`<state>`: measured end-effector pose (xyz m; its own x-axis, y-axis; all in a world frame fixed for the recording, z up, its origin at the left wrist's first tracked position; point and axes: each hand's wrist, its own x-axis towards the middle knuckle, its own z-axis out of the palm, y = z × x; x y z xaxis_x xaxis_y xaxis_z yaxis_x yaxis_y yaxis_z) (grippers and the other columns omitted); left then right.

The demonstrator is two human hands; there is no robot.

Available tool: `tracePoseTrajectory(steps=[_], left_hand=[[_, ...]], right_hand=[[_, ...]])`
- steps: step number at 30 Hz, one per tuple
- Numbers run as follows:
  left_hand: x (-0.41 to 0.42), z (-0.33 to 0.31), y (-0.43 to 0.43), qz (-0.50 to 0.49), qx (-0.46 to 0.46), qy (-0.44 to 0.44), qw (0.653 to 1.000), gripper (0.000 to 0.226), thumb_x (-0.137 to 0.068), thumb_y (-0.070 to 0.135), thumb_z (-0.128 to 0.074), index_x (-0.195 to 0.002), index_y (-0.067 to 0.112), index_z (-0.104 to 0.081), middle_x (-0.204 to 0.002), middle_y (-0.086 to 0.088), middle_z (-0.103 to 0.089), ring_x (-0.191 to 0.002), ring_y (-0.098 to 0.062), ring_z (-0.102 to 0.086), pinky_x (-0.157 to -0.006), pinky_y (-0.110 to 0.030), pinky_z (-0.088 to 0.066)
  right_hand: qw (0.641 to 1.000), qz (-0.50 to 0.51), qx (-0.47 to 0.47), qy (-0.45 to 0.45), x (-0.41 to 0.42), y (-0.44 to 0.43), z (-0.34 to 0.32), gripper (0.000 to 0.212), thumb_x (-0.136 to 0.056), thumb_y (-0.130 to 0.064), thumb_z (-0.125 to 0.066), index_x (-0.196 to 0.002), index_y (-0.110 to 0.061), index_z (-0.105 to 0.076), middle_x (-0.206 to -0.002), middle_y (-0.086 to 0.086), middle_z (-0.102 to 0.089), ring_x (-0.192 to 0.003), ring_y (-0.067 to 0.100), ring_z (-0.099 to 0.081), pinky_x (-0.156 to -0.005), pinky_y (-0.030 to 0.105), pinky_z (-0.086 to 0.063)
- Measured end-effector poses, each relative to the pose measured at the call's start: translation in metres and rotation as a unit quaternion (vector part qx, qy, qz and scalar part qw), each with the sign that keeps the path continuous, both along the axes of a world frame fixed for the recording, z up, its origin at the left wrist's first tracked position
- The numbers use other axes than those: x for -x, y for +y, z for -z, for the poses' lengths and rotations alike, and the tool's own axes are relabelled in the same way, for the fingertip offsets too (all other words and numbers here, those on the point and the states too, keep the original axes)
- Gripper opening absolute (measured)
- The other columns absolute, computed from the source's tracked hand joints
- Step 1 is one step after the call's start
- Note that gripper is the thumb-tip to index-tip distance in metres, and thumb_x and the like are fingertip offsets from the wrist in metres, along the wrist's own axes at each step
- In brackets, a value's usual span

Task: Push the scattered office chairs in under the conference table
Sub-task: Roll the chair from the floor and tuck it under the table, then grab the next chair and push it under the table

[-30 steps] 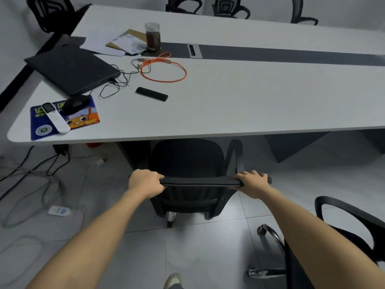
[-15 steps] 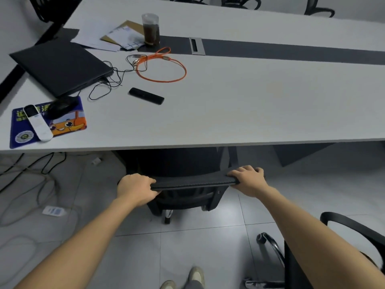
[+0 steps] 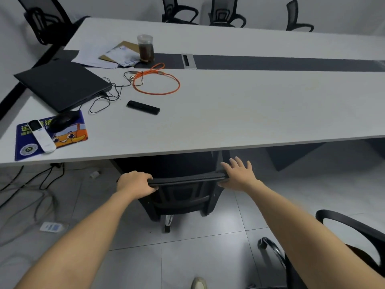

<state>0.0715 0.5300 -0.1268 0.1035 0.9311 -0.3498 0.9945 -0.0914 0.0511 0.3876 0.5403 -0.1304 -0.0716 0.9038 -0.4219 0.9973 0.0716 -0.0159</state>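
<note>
**Chair tucked beneath counter edge**

Black chair point(image 3: 181, 192) seat hidden under the counter point(image 3: 239, 113), backrest top bar running left to right along its near edge. Left hand point(image 3: 135, 183) curled round the bar's left end; right hand point(image 3: 238, 177) resting flat, fingers point(image 3: 237, 163) splayed.

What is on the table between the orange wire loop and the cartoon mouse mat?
In the head view, a small black rectangular remote lies between the orange wire loop and the blue cartoon mouse mat.
</note>
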Motion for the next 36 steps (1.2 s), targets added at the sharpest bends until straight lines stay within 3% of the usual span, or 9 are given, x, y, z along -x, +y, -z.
tracePoseTrajectory(steps=[3,5,8,13,23,36], left_hand=[[0.003,-0.006,0.003,0.031,-0.001,-0.025,0.999,0.055,-0.079,0.066,-0.054,-0.124,0.035,-0.058,-0.114,0.004,-0.067,-0.11,-0.018,-0.06,-0.087,-0.031,-0.045],[0.005,-0.009,0.002,0.061,-0.012,-0.021,0.998,0.07,-0.076,0.068,-0.055,-0.135,0.031,-0.048,-0.13,0.005,-0.06,-0.123,-0.019,-0.051,-0.102,-0.035,-0.037],[0.002,-0.017,-0.002,0.074,-0.04,-0.026,0.996,0.076,-0.079,0.066,-0.053,-0.144,0.029,-0.035,-0.146,0.005,-0.045,-0.136,-0.019,-0.038,-0.111,-0.039,-0.028],[-0.025,-0.03,-0.007,0.116,-0.078,-0.056,0.989,0.073,-0.086,0.058,-0.05,-0.147,0.027,-0.026,-0.151,0.003,-0.037,-0.138,-0.02,-0.034,-0.112,-0.037,-0.028],[-0.114,-0.071,-0.036,0.209,-0.13,-0.144,0.958,0.06,-0.093,0.04,-0.046,-0.147,0.023,-0.028,-0.151,-0.001,-0.036,-0.139,-0.022,-0.031,-0.114,-0.037,-0.026],[-0.225,-0.079,-0.133,0.216,-0.119,-0.153,0.957,0.056,-0.094,0.034,-0.045,-0.147,0.021,-0.03,-0.155,-0.009,-0.026,-0.142,-0.028,-0.026,-0.113,-0.042,-0.027]], right_hand=[[0.999,0.011,-0.037,0.0,-0.002,-0.02,-0.005,0.087,-0.082,-0.06,-0.052,-0.149,-0.03,-0.006,-0.16,0.009,-0.004,-0.148,0.027,0.007,-0.117,0.055,0.0],[0.998,0.012,-0.059,0.003,-0.01,-0.039,-0.01,0.086,-0.084,-0.057,-0.053,-0.15,-0.029,-0.006,-0.16,0.009,-0.003,-0.148,0.027,0.006,-0.118,0.054,-0.002],[0.996,0.04,-0.074,-0.013,-0.033,-0.068,-0.024,0.082,-0.086,-0.053,-0.053,-0.15,-0.031,-0.005,-0.16,0.007,-0.001,-0.148,0.025,0.006,-0.119,0.051,-0.002],[0.987,0.12,-0.092,-0.046,-0.078,-0.129,-0.047,0.079,-0.088,-0.056,-0.049,-0.15,-0.031,-0.007,-0.16,0.007,-0.004,-0.148,0.024,0.002,-0.119,0.047,-0.006],[0.958,0.236,-0.123,-0.106,-0.146,-0.242,-0.09,0.073,-0.088,-0.056,-0.048,-0.148,-0.031,-0.015,-0.16,0.006,-0.008,-0.148,0.024,-0.001,-0.117,0.048,-0.013],[0.905,0.394,-0.104,-0.12,-0.251,-0.417,-0.103,0.071,-0.088,-0.059,-0.046,-0.148,-0.033,-0.017,-0.16,0.006,-0.006,-0.148,0.024,0.0,-0.118,0.05,-0.01]])
